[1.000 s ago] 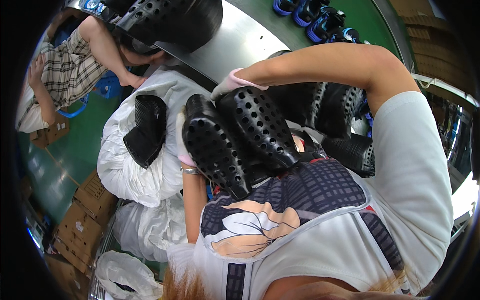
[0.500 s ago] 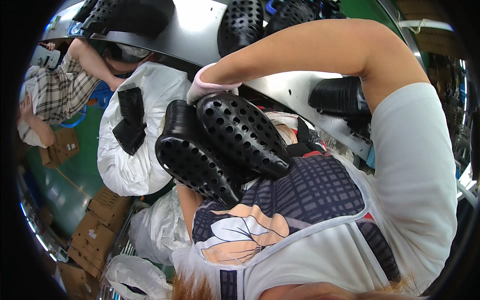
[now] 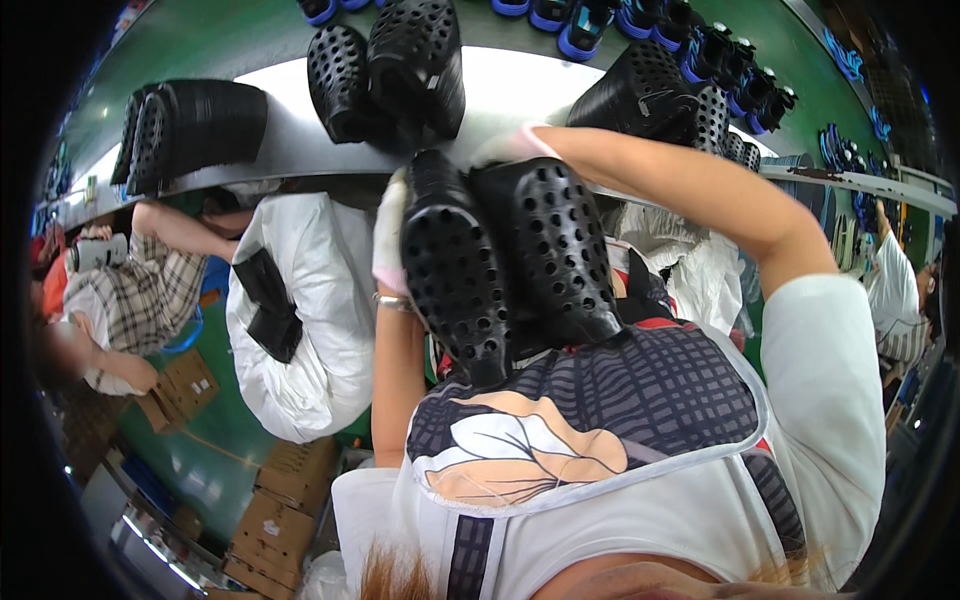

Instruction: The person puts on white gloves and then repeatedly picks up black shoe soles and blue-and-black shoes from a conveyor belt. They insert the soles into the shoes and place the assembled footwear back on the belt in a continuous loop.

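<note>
Gloved hands, left [image 3: 392, 232] and right [image 3: 512, 146], hold two black perforated clogs [image 3: 505, 260] beside white sack [image 3: 310, 310]

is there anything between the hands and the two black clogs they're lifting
No. The left hand grips the left clog and the right hand the right clog directly, through pale gloves. Other clogs lie beyond on the table.

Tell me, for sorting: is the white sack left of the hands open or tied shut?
Open: the white sack gapes, with black pieces showing inside its mouth.
</note>
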Demonstrator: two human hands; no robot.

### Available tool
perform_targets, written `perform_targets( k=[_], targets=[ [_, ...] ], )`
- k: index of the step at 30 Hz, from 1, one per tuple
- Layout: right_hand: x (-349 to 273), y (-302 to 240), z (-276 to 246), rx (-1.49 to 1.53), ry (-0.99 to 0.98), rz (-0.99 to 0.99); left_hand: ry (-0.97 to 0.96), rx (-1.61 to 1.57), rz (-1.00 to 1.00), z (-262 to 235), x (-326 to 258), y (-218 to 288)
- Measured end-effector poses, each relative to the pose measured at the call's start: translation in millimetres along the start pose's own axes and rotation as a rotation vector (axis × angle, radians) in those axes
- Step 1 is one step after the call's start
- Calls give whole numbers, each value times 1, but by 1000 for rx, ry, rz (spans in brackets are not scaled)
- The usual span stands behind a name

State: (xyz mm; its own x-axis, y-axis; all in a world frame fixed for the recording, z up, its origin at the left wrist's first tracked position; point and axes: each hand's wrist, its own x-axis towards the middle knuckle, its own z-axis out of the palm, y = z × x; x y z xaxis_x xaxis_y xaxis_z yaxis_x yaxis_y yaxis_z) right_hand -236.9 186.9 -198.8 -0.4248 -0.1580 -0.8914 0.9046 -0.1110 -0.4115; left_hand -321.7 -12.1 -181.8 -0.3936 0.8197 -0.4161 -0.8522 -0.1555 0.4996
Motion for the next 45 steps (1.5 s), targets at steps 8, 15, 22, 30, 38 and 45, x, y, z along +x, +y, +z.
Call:
perform_targets(
  k=[8, 15, 22, 30, 38, 45],
  targets=[
    [-77, 49, -21, 346, 298, -265, -295, 276, -280, 33, 63, -6],
    [-80, 56, -30, 532, 257, -310, -250, 719, -213, 50, 130, -12],
    [-62, 65, -35, 661, 386, -386, -288, 778, -274, 48, 177, -23],
    [-63, 35, -54, 960, 349, -124, -164, 783, -211, 49, 187, -9],
    [-32, 32, -62, 713, 283, -442, -35, 748, -48, 35, 184, 14],
    [-21, -24, -66, 489, 219, -486, -18, 601, -101, 33, 178, 65]
  ],
)
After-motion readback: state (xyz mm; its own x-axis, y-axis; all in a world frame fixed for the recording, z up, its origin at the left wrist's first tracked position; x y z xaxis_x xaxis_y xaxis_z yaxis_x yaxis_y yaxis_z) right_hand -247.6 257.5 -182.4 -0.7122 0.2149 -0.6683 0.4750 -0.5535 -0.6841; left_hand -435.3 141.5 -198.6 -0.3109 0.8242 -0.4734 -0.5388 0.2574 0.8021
